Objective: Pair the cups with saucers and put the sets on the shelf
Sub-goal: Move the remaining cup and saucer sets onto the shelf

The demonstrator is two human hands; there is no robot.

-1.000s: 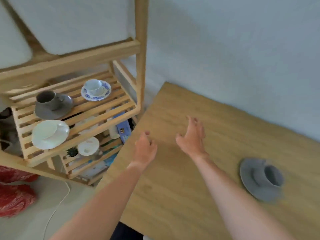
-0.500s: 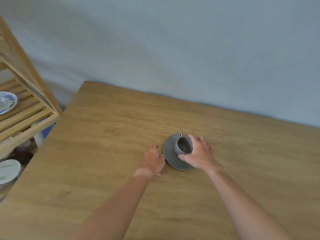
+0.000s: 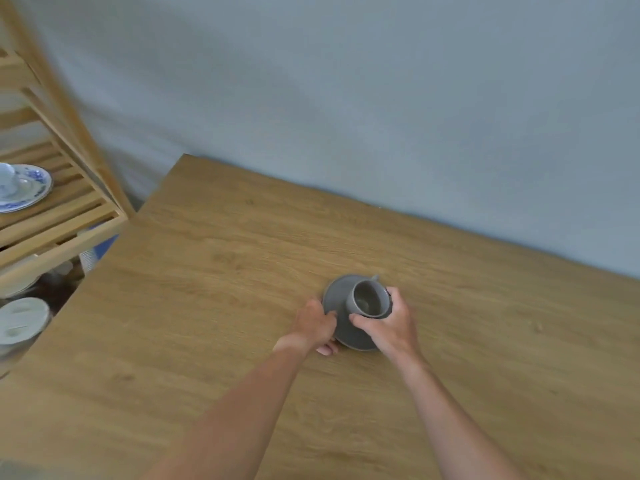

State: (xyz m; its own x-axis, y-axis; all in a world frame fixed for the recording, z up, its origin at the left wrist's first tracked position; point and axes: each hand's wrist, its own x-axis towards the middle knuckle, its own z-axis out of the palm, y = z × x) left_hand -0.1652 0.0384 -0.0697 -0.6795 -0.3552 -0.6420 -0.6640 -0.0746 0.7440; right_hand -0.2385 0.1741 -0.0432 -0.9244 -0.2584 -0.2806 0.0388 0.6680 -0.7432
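Observation:
A grey cup (image 3: 367,299) stands on a grey saucer (image 3: 337,306) in the middle of the wooden table (image 3: 207,306). My left hand (image 3: 313,325) pinches the saucer's left rim, thumb under the edge. My right hand (image 3: 389,323) wraps the cup from the right and near side, thumb and fingers on its wall. The cup's handle points away from me. At the far left the wooden shelf (image 3: 69,216) carries a blue-patterned white cup and saucer (image 3: 20,187).
A white saucer (image 3: 20,320) lies on a lower level of the shelf at the left edge. A grey-blue wall runs behind the table. The table's left edge sits close to the shelf's corner post (image 3: 86,143).
The view swung right from the shelf to the table. Both hands reached the grey set: the left closed on the saucer's rim, the right closed around the cup.

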